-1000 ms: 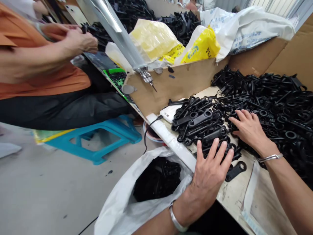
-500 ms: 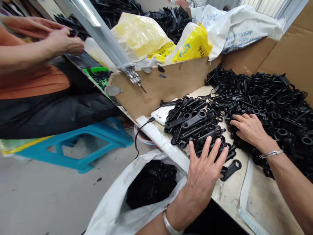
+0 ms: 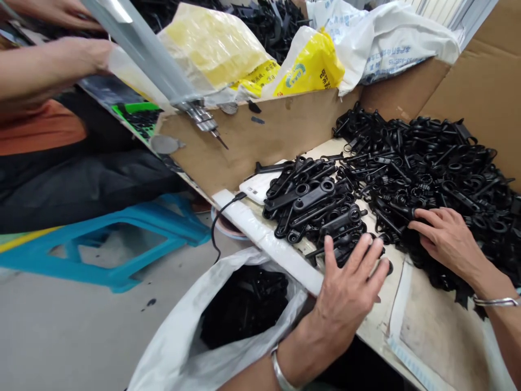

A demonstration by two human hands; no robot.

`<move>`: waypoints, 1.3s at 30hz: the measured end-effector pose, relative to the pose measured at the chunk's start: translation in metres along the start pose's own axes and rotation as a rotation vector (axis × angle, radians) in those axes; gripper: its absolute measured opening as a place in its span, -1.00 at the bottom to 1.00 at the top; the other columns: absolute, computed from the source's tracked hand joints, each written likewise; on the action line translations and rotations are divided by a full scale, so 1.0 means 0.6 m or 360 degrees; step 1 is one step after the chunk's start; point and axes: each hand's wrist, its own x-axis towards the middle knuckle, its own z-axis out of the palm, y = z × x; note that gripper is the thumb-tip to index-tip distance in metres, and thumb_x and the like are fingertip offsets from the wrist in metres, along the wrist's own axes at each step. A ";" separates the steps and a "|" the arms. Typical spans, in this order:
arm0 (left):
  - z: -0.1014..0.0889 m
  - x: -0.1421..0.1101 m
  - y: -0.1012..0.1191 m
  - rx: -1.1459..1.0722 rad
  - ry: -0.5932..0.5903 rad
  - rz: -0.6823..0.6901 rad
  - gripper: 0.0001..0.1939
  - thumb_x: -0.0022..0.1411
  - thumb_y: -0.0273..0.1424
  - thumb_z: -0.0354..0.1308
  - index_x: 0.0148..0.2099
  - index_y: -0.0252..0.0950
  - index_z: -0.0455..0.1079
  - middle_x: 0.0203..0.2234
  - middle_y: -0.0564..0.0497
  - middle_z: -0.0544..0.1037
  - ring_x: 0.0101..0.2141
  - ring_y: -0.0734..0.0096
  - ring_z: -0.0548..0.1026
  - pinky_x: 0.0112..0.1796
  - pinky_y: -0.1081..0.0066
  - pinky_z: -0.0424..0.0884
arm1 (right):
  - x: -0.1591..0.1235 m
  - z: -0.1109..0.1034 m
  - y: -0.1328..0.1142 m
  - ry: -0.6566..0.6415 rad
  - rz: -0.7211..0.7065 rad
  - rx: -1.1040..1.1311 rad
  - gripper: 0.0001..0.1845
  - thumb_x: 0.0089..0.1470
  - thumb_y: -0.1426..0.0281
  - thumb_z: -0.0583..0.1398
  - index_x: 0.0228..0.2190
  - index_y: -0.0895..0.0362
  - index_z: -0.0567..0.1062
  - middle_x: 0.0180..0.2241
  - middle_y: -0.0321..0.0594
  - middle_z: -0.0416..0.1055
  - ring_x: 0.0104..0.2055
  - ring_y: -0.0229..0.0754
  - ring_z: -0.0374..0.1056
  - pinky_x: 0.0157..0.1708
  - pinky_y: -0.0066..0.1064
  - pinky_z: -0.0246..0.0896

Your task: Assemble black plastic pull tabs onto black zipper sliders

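Observation:
My left hand (image 3: 345,293) lies flat, fingers spread, on the near side of a small heap of black plastic lever parts (image 3: 313,209) at the table's front edge. My right hand (image 3: 448,241) rests palm down, fingers apart, on the near edge of a much larger pile of the same black parts (image 3: 431,168) that fills the right of the table (image 3: 382,320). Neither hand is closed around a part. Below the table edge an open white plastic bag (image 3: 195,331) holds more black parts (image 3: 244,304).
A cardboard wall (image 3: 260,141) backs the table, with yellow bags (image 3: 309,68) and white bags (image 3: 378,38) behind it. A white phone (image 3: 256,187) with a black cable lies by the small heap. At the left another person sits by a blue stool (image 3: 122,250), their hand (image 3: 61,62) working near a metal tool (image 3: 199,117).
My right hand has slid to the right along the big pile's edge. My left hand has shifted slightly over the small heap, covering the loose part by it. The view has swung left.

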 end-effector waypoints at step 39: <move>0.030 0.000 0.019 0.0156 -0.0205 0.0265 -0.73 0.37 -0.47 0.02 -0.09 -0.42 0.55 0.01 -0.20 0.57 0.14 0.06 0.42 0.20 -0.18 0.21 | 0.013 0.001 -0.037 -0.0017 0.0370 0.0725 -0.65 0.27 0.43 0.01 -0.04 0.05 0.52 -0.10 -0.15 0.56 -0.11 -0.09 0.50 -0.13 -0.23 0.47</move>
